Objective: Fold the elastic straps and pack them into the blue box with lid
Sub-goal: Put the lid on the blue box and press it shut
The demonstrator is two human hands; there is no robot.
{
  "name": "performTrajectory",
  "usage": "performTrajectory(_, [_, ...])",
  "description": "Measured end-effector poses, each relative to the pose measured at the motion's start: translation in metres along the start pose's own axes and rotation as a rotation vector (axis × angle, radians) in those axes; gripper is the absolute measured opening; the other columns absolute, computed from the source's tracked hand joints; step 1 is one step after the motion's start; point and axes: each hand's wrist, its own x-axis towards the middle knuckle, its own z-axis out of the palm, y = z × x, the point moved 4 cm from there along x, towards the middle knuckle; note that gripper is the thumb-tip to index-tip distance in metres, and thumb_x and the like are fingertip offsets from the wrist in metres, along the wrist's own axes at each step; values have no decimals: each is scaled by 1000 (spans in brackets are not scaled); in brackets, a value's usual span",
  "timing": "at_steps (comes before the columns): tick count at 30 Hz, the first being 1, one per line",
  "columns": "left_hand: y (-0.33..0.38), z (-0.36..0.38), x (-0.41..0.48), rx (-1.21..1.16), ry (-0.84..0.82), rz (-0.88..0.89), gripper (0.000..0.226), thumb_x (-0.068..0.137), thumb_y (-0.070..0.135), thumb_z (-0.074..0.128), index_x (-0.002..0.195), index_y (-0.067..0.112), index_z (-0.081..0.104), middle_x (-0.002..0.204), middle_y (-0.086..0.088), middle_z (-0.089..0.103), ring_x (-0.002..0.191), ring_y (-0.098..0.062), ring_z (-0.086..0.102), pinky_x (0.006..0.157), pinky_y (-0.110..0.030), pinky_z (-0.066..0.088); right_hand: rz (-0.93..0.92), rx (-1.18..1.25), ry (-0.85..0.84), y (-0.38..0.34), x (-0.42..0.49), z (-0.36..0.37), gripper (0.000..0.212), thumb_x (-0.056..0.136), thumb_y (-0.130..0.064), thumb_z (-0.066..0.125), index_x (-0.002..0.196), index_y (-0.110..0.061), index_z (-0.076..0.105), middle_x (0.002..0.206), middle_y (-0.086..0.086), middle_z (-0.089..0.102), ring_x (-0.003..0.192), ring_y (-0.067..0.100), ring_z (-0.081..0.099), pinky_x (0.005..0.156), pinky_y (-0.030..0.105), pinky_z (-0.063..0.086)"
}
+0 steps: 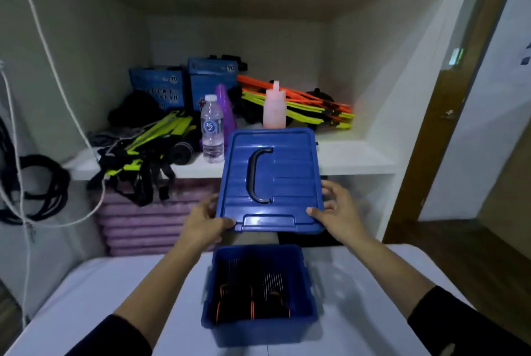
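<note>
2 hands grip the blue lid [273, 177] by its near corners, left hand [205, 222] and right hand [340, 212], thumbs on top. It hangs handle-up above and beyond the open blue box [258, 330] on the table [86, 298], with folded straps [250, 301] inside. Closing seems the step in hand: lower the lid, squared to the rim. Both forearms reach forward.

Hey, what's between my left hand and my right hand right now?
The blue lid: the left hand and the right hand grip its near corners. The open blue box stands nearer the camera. The head view shows this.
</note>
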Motion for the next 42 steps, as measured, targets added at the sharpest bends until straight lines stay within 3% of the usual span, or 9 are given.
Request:
performTrajectory(3, [-50, 5, -16, 124, -9, -103, 54, 76, 6, 70, 124, 17, 48, 95, -8, 64, 76, -24, 61, 56, -27, 48, 114, -16, -68, 33, -37, 20, 62, 70, 3, 77, 123, -9, 48, 113, 10, 55, 80, 15, 59, 72, 29, 52])
performTrajectory(9, [-124, 12, -28, 357, -56, -206, 47, 75, 3, 63, 121, 11, 55, 96, -11, 67, 85, -27, 63, 76, -34, 55, 207, -69, -232, 76, -84, 53, 59, 65, 10, 76, 107, -16, 44, 99, 1, 56, 81, 1, 53, 63, 4, 45])
performTrajectory(13, [-155, 16, -28, 481, -109, -260, 48, 77, 3, 55, 124, 11, 55, 109, -13, 65, 98, -27, 61, 86, -27, 50, 235, -135, -350, 95, -102, 72, 62, 62, 2, 80, 100, -33, 47, 110, 7, 60, 94, 14, 58, 77, 14, 48])
performTrajectory(16, [-170, 19, -23, 543, -135, -292, 52, 76, 5, 55, 127, 14, 52, 115, -13, 61, 101, -29, 60, 90, -30, 50, 295, -171, -390, 109, -108, 80, 62, 61, -4, 83, 113, -18, 52, 114, 4, 62, 101, 17, 58, 92, 30, 50])
performTrajectory(23, [-179, 25, -17, 652, -126, -281, 49, 82, 5, 48, 130, 16, 49, 118, -16, 50, 111, -33, 50, 99, -34, 44, 343, -300, -473, 125, -107, 89, 59, 68, -9, 79, 121, -8, 54, 107, -3, 55, 98, 11, 51, 80, 17, 42])
performTrajectory(27, [-180, 25, -14, 606, -28, -233, 48, 86, 8, 53, 134, 13, 46, 122, -18, 46, 113, -35, 48, 103, -39, 42, 179, -553, -367, 117, -96, 90, 50, 84, -25, 66, 128, -13, 48, 124, 5, 46, 116, 20, 48, 95, 23, 40])
performTrajectory(33, [-148, 42, -27, 907, 103, 88, 34, 88, 27, 53, 119, 15, 58, 111, -12, 57, 103, -32, 49, 81, -41, 44, 14, -842, -675, 124, -82, 106, 67, 91, -41, 51, 148, -22, 20, 158, 3, 11, 146, 24, 7, 120, 44, 2])
performTrajectory(37, [-144, 60, -30, 1035, 32, 87, 35, 92, 41, 41, 120, 22, 49, 119, -4, 54, 111, -24, 47, 90, -35, 39, -62, -979, -598, 120, -80, 113, 75, 83, -60, 52, 142, -21, 30, 141, 2, 40, 131, 22, 34, 114, 40, 17])
performTrajectory(42, [-156, 69, -25, 1100, -66, 33, 45, 91, 52, 36, 126, 25, 43, 129, -2, 50, 120, -23, 42, 96, -38, 35, -59, -1032, -490, 115, -87, 123, 81, 78, -75, 33, 135, -18, 40, 129, 6, 45, 117, 26, 41, 101, 40, 28])
